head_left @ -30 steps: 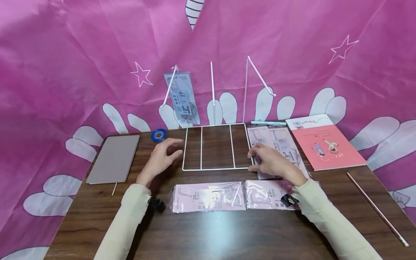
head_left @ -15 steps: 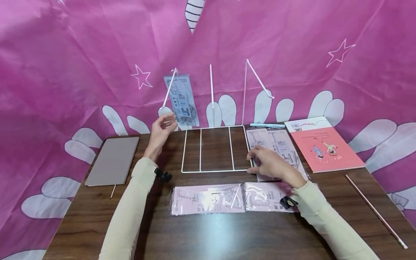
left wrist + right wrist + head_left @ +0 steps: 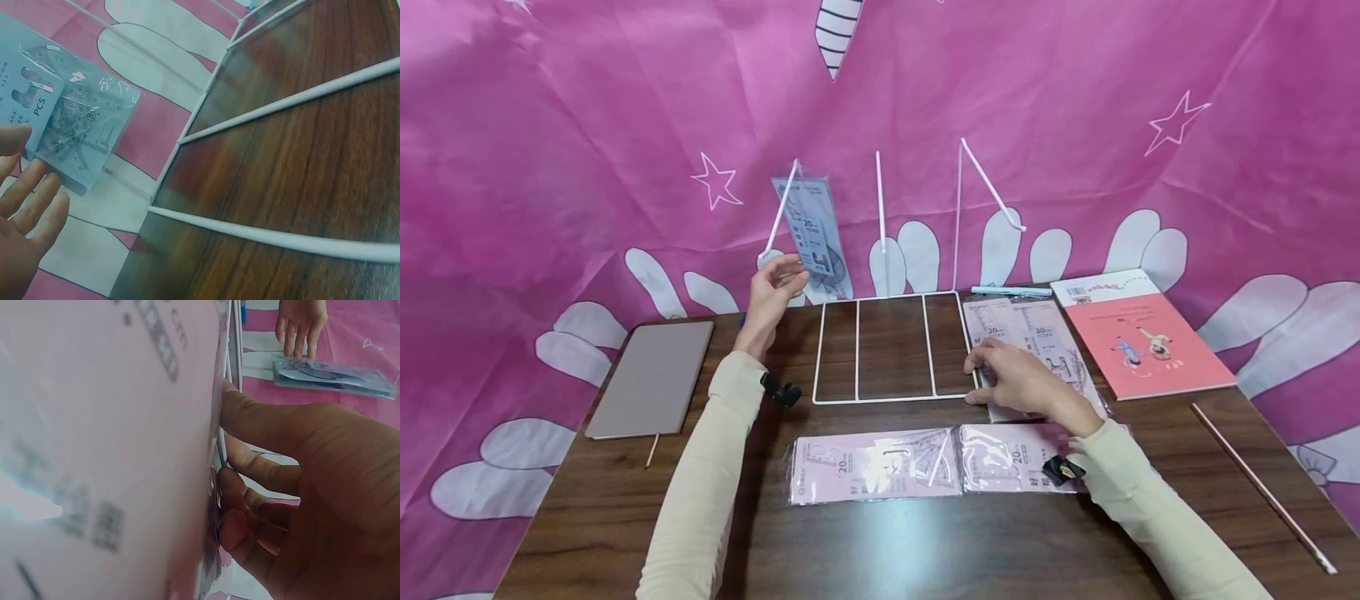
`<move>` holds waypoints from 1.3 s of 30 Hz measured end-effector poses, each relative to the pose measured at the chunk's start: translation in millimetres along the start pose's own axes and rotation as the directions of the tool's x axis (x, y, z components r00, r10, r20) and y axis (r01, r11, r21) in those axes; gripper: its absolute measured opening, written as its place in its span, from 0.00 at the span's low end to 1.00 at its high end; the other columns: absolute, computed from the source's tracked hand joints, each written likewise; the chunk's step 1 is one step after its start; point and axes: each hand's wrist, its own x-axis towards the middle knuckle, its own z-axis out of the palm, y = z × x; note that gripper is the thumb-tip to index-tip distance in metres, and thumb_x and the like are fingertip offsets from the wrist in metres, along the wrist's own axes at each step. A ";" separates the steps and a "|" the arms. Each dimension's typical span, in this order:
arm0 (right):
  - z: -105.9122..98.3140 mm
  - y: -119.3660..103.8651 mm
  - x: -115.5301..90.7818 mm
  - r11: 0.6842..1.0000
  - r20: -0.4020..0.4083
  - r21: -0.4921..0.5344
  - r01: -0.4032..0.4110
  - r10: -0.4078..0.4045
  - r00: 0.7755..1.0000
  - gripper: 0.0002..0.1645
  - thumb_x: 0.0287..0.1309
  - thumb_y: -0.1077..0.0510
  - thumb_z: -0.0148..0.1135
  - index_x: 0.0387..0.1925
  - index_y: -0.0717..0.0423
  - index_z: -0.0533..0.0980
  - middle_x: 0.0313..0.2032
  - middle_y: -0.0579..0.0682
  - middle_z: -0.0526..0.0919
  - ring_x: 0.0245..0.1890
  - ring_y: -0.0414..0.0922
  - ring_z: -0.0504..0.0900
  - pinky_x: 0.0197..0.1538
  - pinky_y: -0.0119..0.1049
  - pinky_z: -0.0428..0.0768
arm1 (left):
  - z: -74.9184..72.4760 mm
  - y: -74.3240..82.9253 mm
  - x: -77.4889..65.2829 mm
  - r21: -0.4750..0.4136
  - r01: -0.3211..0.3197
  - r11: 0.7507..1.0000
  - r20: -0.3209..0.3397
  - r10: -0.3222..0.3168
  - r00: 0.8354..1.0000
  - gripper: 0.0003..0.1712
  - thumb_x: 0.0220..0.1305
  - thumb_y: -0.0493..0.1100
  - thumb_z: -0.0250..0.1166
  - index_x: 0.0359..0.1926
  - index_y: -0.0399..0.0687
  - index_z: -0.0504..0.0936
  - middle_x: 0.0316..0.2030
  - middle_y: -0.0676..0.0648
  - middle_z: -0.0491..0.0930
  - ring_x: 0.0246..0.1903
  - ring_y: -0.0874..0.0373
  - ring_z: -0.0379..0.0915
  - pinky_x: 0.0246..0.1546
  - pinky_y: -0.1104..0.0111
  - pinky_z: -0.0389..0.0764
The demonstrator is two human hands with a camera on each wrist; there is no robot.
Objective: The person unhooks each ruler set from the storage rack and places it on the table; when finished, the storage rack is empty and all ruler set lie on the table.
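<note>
A white wire display rack (image 3: 931, 346) stands on the table, with upright posts and slanting arms behind its flat base. From its left arm hangs a blue-backed ruler set packet (image 3: 820, 242) in clear plastic. My left hand (image 3: 766, 304) is at the packet's lower left edge; in the left wrist view its fingers (image 3: 47, 219) are extended, with the thumb over the packet's edge. My right hand (image 3: 1018, 379) holds the right side of the rack base, thumb and bent fingers (image 3: 259, 465) on the wire. Beneath that hand lie pink ruler set packets (image 3: 1056, 333).
Two more pink packets (image 3: 876, 467) lie in a row in front of the rack. A grey notebook (image 3: 651, 379) is at the left, a red-covered book (image 3: 1142, 342) at the right. A light blue pen (image 3: 1011, 292) lies behind, and a pencil (image 3: 1262, 487) lies far right.
My left hand has risen from beside the rack base to the hanging packet, which now hangs slightly turned. The right hand has stayed at the rack's right edge.
</note>
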 end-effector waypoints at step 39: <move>-0.6 -1.1 0.1 1.000 0.007 -0.008 -0.018 0.018 1.000 0.24 0.49 0.49 0.84 0.45 0.52 0.83 0.47 0.50 0.82 0.39 0.46 0.78 0.50 0.53 0.80 | 3.8 12.5 -44.2 -0.084 -0.098 0.992 0.021 0.100 0.995 0.06 0.72 0.34 0.67 0.48 0.42 0.84 0.39 0.53 0.86 0.37 0.62 0.84 0.38 0.73 0.81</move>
